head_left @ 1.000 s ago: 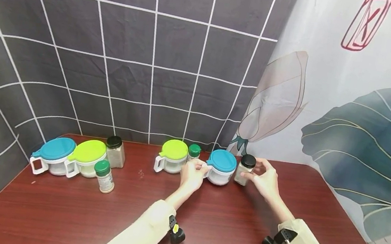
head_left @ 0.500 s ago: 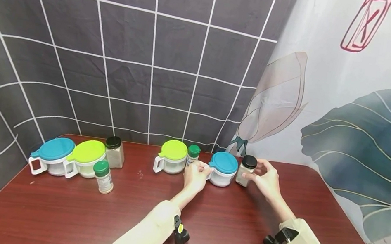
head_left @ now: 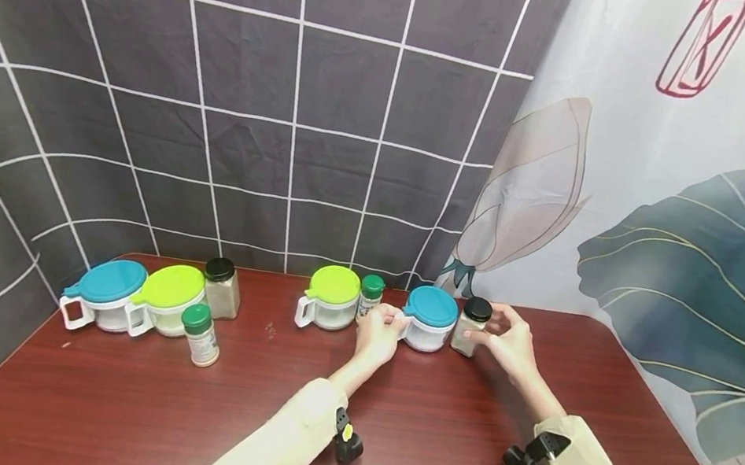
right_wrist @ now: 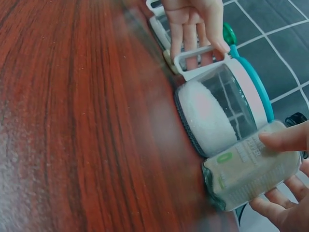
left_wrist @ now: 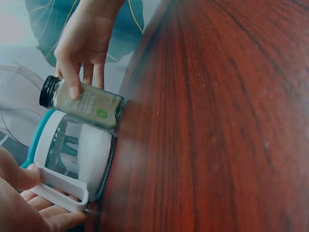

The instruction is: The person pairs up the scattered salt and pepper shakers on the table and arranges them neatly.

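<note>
Nearest, two cream sleeves [head_left: 294,436] reached in over the reddish-brown counter [head_left: 428,447], each with a small black wrist camera [head_left: 348,445] strapped near the cuff. Toward the counter's left side stood a small green-capped shaker [head_left: 200,339], in front of a lime jar [head_left: 169,298], a blue jar [head_left: 109,289] and a square dark-capped bottle [head_left: 224,295].

Well apart from that group, the left hand [head_left: 377,335] gripped the white handle [left_wrist: 62,190] of the blue-lidded jar [head_left: 429,324], its thumb on the handle's upper end and its other fingers [right_wrist: 190,37] behind the loop. The jar was upright on the counter, with white grains inside.

Just beside it, on the side away from the handle, was the black-capped bottle [head_left: 470,323], holding beige powder and bearing a green mark. The right hand [head_left: 508,348] held it, thumb on one face and the other fingers [right_wrist: 268,209] round the opposite side. Whether bottle and jar touched could not be told.

A little farther back, past the left hand, were the lime-lidded jar [head_left: 332,298] and a green-topped shaker [head_left: 371,290]. Behind everything hung a grey grid-patterned backdrop [head_left: 343,85] and a pale lotus-printed cloth [head_left: 619,53].
</note>
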### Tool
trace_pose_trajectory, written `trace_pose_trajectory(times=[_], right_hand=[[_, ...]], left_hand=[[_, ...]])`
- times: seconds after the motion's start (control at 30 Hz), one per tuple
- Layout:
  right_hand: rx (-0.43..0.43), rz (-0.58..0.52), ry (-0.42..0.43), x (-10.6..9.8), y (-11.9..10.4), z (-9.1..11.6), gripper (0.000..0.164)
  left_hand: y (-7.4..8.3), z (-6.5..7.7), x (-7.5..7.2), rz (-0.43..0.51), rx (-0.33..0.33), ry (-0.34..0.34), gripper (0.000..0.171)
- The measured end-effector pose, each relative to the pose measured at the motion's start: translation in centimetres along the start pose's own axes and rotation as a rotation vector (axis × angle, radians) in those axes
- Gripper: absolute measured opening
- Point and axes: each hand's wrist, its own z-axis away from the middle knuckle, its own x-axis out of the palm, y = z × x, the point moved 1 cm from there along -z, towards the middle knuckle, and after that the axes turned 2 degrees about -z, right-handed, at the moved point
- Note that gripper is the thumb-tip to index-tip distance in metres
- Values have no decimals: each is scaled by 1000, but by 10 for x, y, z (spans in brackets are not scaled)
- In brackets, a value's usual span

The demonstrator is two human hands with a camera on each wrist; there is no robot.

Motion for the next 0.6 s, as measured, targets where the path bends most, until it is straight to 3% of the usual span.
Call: trace_pose_trajectory(times=[0.3, 0.6], right_hand=[[-30, -49, -81, -2, 5, -2, 59], [-75, -142, -189, -5, 13, -6, 58]], left_hand=[[-3, 0, -1, 29, 64, -53, 21], [-3, 0, 0, 36, 114, -57, 19]])
